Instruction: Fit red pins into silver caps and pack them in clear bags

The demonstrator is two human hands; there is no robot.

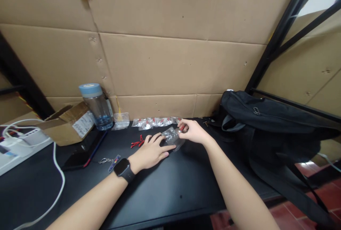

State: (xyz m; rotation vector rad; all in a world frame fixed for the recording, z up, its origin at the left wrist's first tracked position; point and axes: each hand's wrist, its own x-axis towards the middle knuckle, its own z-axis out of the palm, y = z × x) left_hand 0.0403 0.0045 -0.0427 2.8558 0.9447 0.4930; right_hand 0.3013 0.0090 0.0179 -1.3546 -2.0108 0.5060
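My left hand [151, 151] lies flat on the black table with its fingers spread, its fingertips at the near edge of some clear plastic bags [171, 136]. On the right side of these bags, my right hand [190, 130] pinches a small item with a red part [182, 127]; its details are too small to make out. Several filled clear packets [151, 122] with red and silvery contents lie in a row behind the hands. Red cords [137, 142] rest just left of my left hand's fingers.
A keychain [114, 162], a dark phone-like device [85, 152], an open cardboard box [66, 125] and a blue-lidded bottle [97, 107] stand or lie at left, near a white power strip [23, 146]. A black bag [266, 127] fills the right side. Cardboard [160, 63] walls the back.
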